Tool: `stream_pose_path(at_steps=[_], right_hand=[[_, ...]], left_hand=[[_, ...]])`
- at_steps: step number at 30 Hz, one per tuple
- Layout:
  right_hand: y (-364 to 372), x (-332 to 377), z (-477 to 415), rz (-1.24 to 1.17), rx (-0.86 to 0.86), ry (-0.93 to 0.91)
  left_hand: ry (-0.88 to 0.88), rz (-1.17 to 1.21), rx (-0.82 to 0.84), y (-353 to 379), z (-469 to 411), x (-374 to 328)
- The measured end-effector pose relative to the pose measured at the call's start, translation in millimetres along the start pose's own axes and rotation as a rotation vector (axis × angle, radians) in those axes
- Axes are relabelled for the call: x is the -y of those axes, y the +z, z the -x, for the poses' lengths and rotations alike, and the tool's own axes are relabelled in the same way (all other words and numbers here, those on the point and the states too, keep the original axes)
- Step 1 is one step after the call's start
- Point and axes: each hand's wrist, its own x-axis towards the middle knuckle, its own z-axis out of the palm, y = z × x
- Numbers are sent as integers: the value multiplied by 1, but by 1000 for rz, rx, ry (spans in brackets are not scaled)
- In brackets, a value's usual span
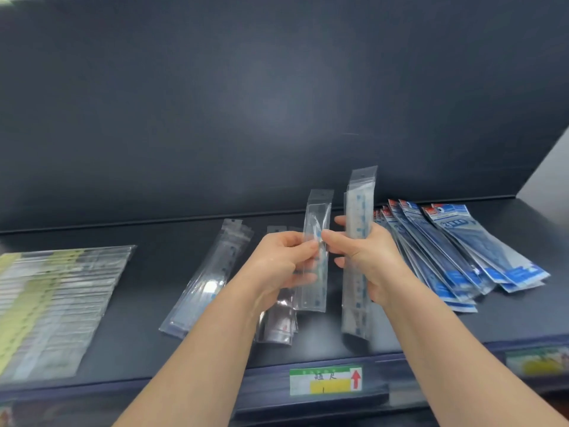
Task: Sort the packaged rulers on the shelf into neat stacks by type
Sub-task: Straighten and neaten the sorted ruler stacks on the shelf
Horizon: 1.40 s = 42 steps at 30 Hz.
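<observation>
Over the dark shelf, my left hand pinches a single clear-packaged ruler, held upright. The thumb of my right hand touches that same packet. My right hand also grips an upright bundle of clear packets with blue print. Under my left forearm lies a small pile of clear packets. To its left, a slanted stack of long clear rulers rests on the shelf. A fanned heap of blue-labelled ruler packets lies at the right.
A wide row of yellow-and-clear packets covers the shelf's left end. A dark back panel rises behind the shelf. A green, yellow and white price label with a red arrow sits on the front rail; another label is at the right.
</observation>
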Motion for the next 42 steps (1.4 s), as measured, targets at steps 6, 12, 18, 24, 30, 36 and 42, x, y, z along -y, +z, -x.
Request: stream_pose_path(at_steps=[6, 12, 18, 24, 30, 36, 42], right_hand=[[-2, 3, -4, 2, 78, 36], [-12, 4, -11, -159, 104, 265], [-10, -8, -8, -253, 176, 113], [-21, 1, -7, -163, 300, -436], [-16, -32, -2, -36, 272, -283], [-7, -15, -10, 102, 228, 14], [2, -29, -13, 530, 211, 134]], left_hand=[[17, -26, -24, 9, 1, -4], [101, -70, -29, 26, 1, -10], [190, -499, -297, 52, 1, 0], [137, -492, -381, 27, -3, 4], [144, -432, -457, 8, -10, 12], [66, -529, -631, -37, -7, 7], [-182, -1162, -650, -70, 19, 11]])
